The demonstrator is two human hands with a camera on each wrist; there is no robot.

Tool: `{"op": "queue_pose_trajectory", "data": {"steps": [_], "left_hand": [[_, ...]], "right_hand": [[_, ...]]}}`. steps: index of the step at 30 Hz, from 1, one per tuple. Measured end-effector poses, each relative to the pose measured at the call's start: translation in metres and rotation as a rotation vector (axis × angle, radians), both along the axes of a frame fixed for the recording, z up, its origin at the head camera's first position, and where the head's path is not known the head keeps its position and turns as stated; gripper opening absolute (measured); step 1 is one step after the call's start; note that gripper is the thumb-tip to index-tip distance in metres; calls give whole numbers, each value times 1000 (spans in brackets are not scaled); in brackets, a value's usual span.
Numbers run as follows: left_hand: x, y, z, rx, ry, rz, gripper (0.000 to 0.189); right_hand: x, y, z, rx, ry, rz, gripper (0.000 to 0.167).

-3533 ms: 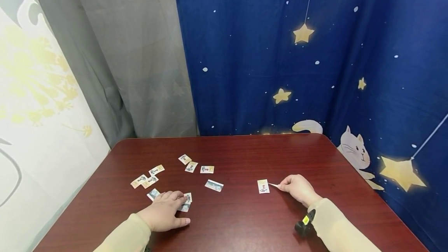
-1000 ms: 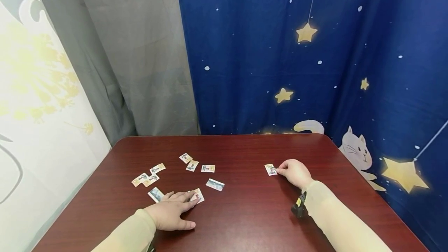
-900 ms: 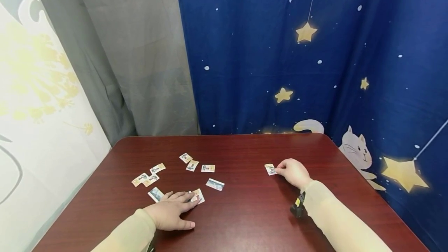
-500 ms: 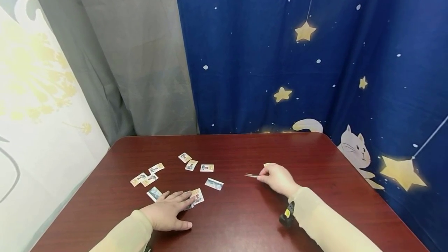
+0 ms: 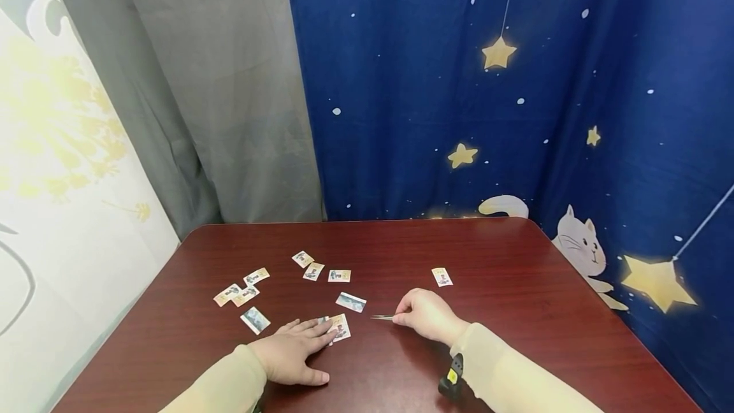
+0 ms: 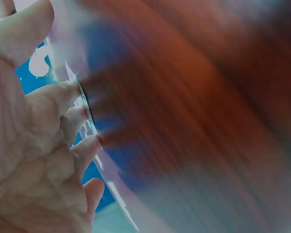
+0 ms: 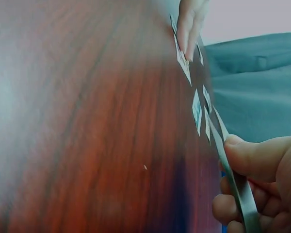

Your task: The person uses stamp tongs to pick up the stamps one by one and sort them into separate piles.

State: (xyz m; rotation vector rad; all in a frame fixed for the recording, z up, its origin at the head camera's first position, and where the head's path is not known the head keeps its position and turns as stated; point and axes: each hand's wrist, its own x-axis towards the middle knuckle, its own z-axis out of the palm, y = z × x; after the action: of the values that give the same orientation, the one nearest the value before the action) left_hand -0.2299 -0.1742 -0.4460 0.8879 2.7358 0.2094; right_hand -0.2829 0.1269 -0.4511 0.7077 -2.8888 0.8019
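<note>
My left hand [image 5: 294,352] lies with spread, straight fingers over a small printed card [image 5: 341,329], which sticks out past the fingertips on top of other cards partly hidden under the hand. In the left wrist view, fingertips [image 6: 91,143] touch the edge of the thin cards. To the right, my right hand [image 5: 430,316] pinches metal tweezers [image 7: 235,182] between thumb and fingers. The tweezers' tips are slightly apart, with nothing between them, and point left toward the cards. A single card [image 5: 442,276] lies beyond the right hand.
Several small cards are scattered on the dark red table [image 5: 390,247]: a bluish card [image 5: 351,302], another bluish card [image 5: 255,320], a yellowish group [image 5: 245,295] at left and cards [image 5: 313,271] farther back. Blue star curtain [image 5: 413,94] hangs behind the table.
My right hand has set the card down at the right, then moved left and nearer with the tweezers. My left hand and the card under it have shifted slightly right.
</note>
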Motion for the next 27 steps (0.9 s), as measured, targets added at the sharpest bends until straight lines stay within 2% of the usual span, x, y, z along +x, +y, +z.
{"op": "queue_pose_trajectory", "data": {"steps": [7,15,19,27], "left_hand": [[1,13,4,-15,-27,-28,79],[2,26,6,-40,-25,-63,78],[2,29,7,-46,-29,-61,78],[1,34,3,-67,7,-91,79]], "right_hand": [[6,-3,-3,-64,-76,9,15],[8,-3,-5,-220,-273,-63,16],[9,-4,-6,-231,-302,-89,17],[10,-6,-6,-251,-322,-105,16]]}}
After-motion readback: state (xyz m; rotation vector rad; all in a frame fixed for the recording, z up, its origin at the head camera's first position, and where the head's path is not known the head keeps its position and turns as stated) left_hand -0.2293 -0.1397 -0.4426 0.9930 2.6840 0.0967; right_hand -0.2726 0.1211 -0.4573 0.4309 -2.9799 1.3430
